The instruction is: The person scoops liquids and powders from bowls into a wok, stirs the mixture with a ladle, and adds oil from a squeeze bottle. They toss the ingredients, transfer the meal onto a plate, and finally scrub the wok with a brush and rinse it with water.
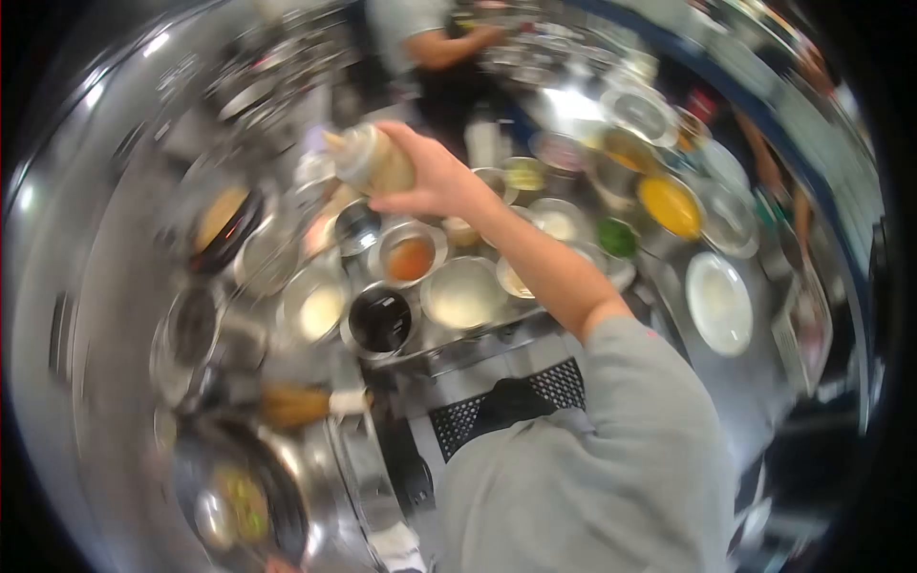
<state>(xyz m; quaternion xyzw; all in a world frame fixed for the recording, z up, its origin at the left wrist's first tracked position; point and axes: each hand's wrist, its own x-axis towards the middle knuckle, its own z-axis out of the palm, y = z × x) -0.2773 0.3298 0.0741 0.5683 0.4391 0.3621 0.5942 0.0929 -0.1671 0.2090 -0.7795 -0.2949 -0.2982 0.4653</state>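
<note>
My right hand [427, 174] is wrapped round a squeeze bottle [380, 164] with pale contents. It holds the bottle sideways above the bowls, nozzle to the left. Below it are a bowl of orange-red liquid [409, 258], a pot of dark liquid [380, 319] and a bowl of pale liquid [465, 292]. At the lower left a wok [291, 477] contains green and yellow food [244, 504] and a ladle [214, 521]. Only a sliver of my left hand [281, 565] shows at the bottom edge near the wok; its fingers are mostly cut off.
A brush-like tool [298, 406] lies between the wok and the bowls. On the right are a white oval dish [719, 304] and a container of yellow contents [671, 205]. Another person [435, 48] stands across the counter. More hands blur at the right edge.
</note>
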